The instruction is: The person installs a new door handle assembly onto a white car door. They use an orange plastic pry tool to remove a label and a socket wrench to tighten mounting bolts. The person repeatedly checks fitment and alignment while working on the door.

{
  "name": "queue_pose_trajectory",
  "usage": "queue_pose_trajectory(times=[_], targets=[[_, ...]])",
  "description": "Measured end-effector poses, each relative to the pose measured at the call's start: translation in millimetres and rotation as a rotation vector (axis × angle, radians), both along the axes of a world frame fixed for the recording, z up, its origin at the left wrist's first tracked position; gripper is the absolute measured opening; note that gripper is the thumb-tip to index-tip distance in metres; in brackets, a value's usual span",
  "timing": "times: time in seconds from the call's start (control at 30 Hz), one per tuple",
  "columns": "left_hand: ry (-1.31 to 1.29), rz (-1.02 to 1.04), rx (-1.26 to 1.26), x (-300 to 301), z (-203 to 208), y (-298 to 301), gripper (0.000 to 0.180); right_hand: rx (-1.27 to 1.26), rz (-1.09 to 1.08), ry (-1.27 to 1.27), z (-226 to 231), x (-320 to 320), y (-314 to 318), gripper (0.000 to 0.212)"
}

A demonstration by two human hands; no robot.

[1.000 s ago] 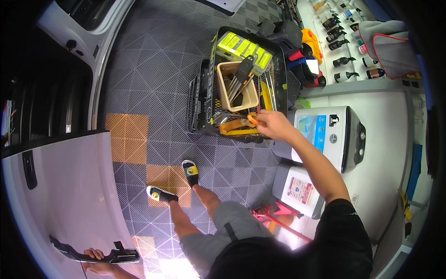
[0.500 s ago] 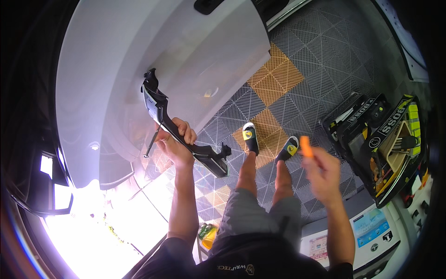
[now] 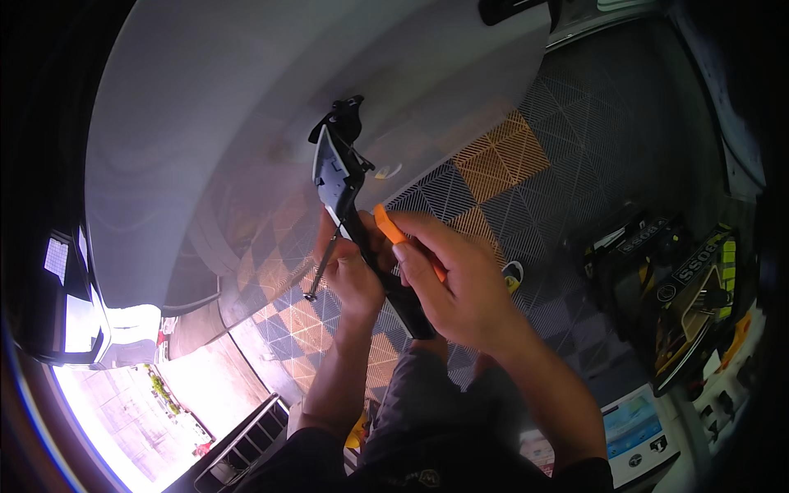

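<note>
My left hand (image 3: 355, 283) is closed around the middle of a long, curved black plastic car part (image 3: 349, 185) with a greyish panel at its upper end. A thin dark rod (image 3: 323, 267) with a small knobbed end sticks out beside that thumb. My right hand (image 3: 468, 283) pinches a flat orange plastic tool (image 3: 393, 230) between thumb and fingers. The tool's tip lies close to the black part, just right of my left fingers; whether it touches is hard to tell. Some left fingers are hidden behind the part.
A large grey car panel (image 3: 222, 123) rises ahead and to the left. On the right, a black open tool bag (image 3: 649, 287) sits on the grey and tan tiled floor (image 3: 501, 156). A white box (image 3: 633, 435) with a blue label is at lower right.
My right hand has swung in from the right, bringing the orange tool to the black part. The part and my left hand now appear further right in view, and the picture is darker.
</note>
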State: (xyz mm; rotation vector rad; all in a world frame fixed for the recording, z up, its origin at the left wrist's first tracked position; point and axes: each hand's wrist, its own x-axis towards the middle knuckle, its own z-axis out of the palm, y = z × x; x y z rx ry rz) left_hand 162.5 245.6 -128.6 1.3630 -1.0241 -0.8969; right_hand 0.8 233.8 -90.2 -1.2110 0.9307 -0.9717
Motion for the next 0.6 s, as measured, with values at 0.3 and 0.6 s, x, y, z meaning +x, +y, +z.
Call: queue_pose_trajectory(times=[0.3,0.6], targets=[[-0.141,-0.05,-0.012,20.2,-7.6,2.0,0.094,-0.242,-0.124,-0.008,-14.9,35.2,-8.7,0.028],[-0.183,0.015,-0.098,40.4,-37.5,6.1,0.083,-0.327,-0.132,0.061,-17.6,42.0,-16.6,0.027]])
